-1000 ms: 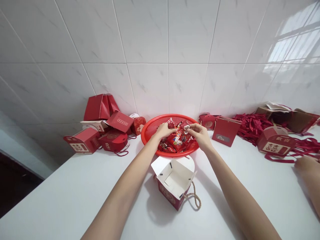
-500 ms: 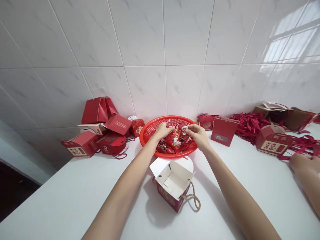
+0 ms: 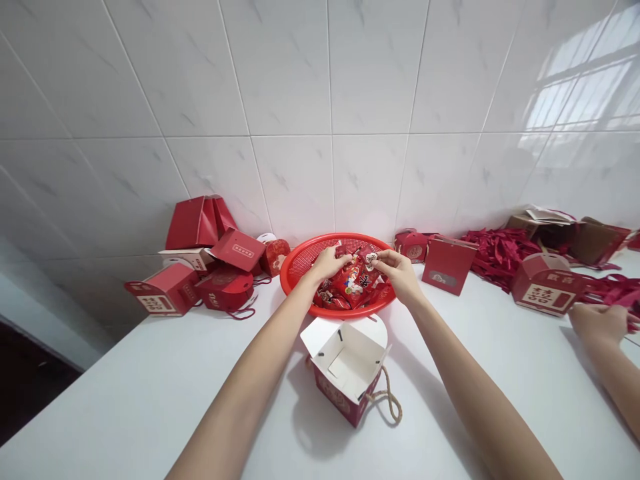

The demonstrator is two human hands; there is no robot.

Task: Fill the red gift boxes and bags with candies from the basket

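Red wrapped packets (image 3: 354, 283) fill much of a red plastic basket (image 3: 289, 273) near the wall. Over the basket's left part, my left hand (image 3: 330, 263) has its fingers closed on a red packet. My right hand (image 3: 395, 267), at the basket's right side, pinches another red packet (image 3: 369, 257) between thumb and finger. In front of the basket stands a dark red box (image 3: 340, 398) with its white flaps open. Its white inside shows no packets, and a twisted rope handle (image 3: 390, 399) hangs at its right.
Red gift boxes (image 3: 225, 287) are piled at the left by the tiled wall. At the right are a flat red box (image 3: 449, 263), magenta ribbons (image 3: 500, 253) and a lettered box (image 3: 547, 283). Another person's hand (image 3: 600, 325) holds ribbon at the right edge.
The other person's hand has shifted left and its fingers have curled round the ribbon. My hands have barely moved over the basket.
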